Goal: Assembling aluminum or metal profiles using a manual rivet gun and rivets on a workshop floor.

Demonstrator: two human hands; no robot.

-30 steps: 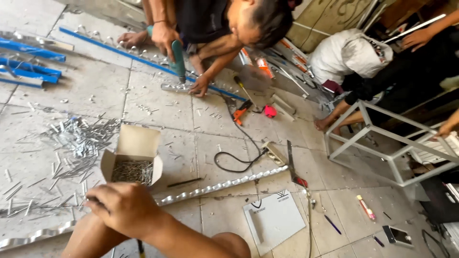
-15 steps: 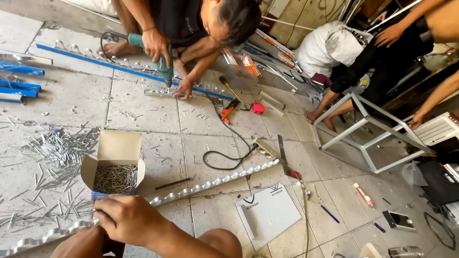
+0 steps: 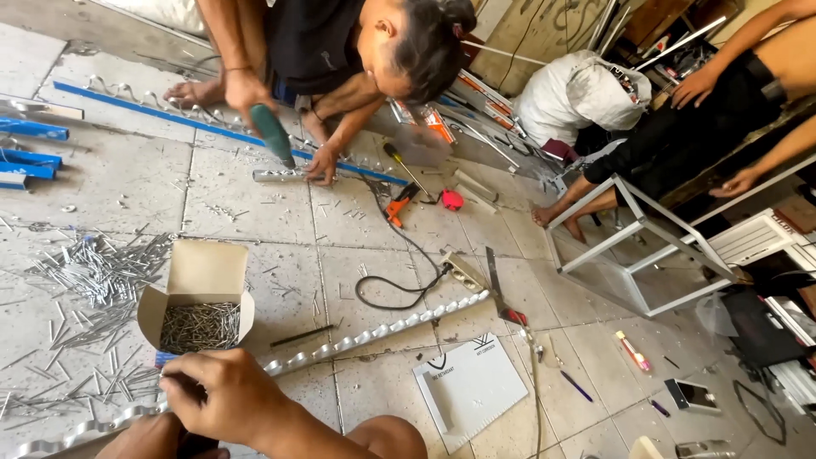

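My right hand (image 3: 225, 395) is at the bottom of the view, fingers closed around a dark-handled tool (image 3: 194, 444) with a blue part (image 3: 166, 360) showing above the knuckles. It hovers over a long scalloped metal strip (image 3: 374, 333) lying diagonally on the tiled floor. Just above the hand stands an open cardboard box of nails (image 3: 200, 314). A skin-coloured shape (image 3: 140, 438) at the bottom edge may be my left hand; I cannot tell. My knee (image 3: 387, 435) is at the lower middle.
Loose nails (image 3: 93, 272) litter the left floor. A crouching person (image 3: 340, 59) presses a green-handled tool (image 3: 270, 134) onto a metal piece (image 3: 280, 176). Black cable (image 3: 399, 285), white board (image 3: 472, 387), metal frame (image 3: 637, 246), seated person (image 3: 705, 127) at right.
The view has dropped and shifted; my right hand sits more central, still gripping the tool. The crouching person has brought the green-handled tool down onto the metal piece.
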